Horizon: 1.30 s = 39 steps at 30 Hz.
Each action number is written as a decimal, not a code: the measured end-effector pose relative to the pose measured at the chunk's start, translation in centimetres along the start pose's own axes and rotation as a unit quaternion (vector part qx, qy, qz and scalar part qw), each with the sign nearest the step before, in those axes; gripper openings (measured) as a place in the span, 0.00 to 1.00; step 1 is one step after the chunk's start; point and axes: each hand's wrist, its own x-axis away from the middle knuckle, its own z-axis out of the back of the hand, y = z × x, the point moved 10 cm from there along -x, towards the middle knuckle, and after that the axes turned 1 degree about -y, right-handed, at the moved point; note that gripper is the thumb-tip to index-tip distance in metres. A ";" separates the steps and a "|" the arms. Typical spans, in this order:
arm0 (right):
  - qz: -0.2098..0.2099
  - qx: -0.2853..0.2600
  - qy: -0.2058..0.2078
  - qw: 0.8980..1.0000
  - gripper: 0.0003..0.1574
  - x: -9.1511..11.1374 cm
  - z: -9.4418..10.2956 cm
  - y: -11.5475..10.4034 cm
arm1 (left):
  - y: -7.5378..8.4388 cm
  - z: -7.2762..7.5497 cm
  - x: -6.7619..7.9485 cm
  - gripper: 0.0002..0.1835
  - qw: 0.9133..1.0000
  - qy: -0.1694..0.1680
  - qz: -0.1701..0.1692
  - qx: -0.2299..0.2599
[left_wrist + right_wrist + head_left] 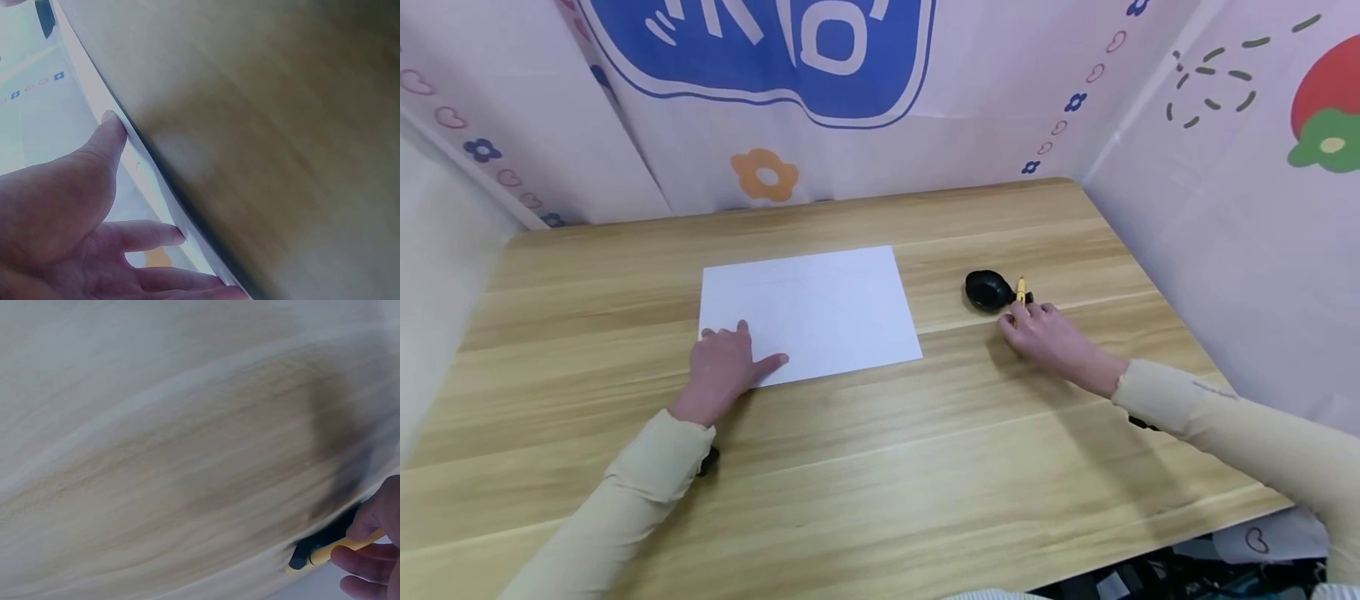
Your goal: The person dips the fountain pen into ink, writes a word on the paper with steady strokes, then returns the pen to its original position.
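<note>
A white sheet of paper (820,312) lies on the wooden table, slightly left of centre in the head view. On its lower left corner rests my left hand (722,367), thumb and fingers spread; the left wrist view shows the fingertips (114,117) touching the sheet. Farther right, my right hand (1047,337) pinches a slim yellow pen (1021,288) between thumb and fingers. Right beside the pen lies a black bulb-shaped thing (987,291) with a short stem, possibly an air blower. In the right wrist view, the yellow pen (331,551) crosses close to its black stem (312,545).
The wooden table (880,467) reaches back to a printed wall covering (880,158). A side wall (1247,250) bounds it on the right and a pale wall (445,275) on the left. Dark items (1142,579) sit below the front edge.
</note>
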 end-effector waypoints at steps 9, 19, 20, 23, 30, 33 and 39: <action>0.049 -0.012 -0.003 0.999 0.04 -0.4 -0.8 -1.2 | -0.6 0.4 0.2 0.46 1.000 -0.001 0.009 0.000; 0.060 -0.017 -0.037 0.997 0.05 -0.2 -1.5 -1.6 | -1.0 0.0 0.3 0.44 1.000 -0.007 0.016 0.011; 0.058 -0.020 -0.041 0.997 0.05 -0.2 -1.6 -1.5 | -1.1 0.0 0.2 0.44 1.000 -0.006 0.015 0.012; 0.054 -0.028 -0.046 0.997 0.05 -0.1 -1.6 -1.4 | -1.0 0.0 0.2 0.43 1.000 -0.002 0.012 0.015; 0.047 -0.037 -0.064 0.996 0.08 0.5 -2.2 -1.0 | -0.7 -0.1 0.1 0.43 1.000 -0.004 0.005 0.018; 0.043 -0.039 -0.071 0.996 0.06 0.8 -2.4 -0.8 | -0.6 -0.2 0.0 0.43 1.000 -0.007 0.004 0.019; 0.037 -0.050 -0.078 0.995 0.06 1.0 -2.6 -0.6 | -0.3 -0.2 -0.1 0.45 1.000 -0.008 0.001 0.011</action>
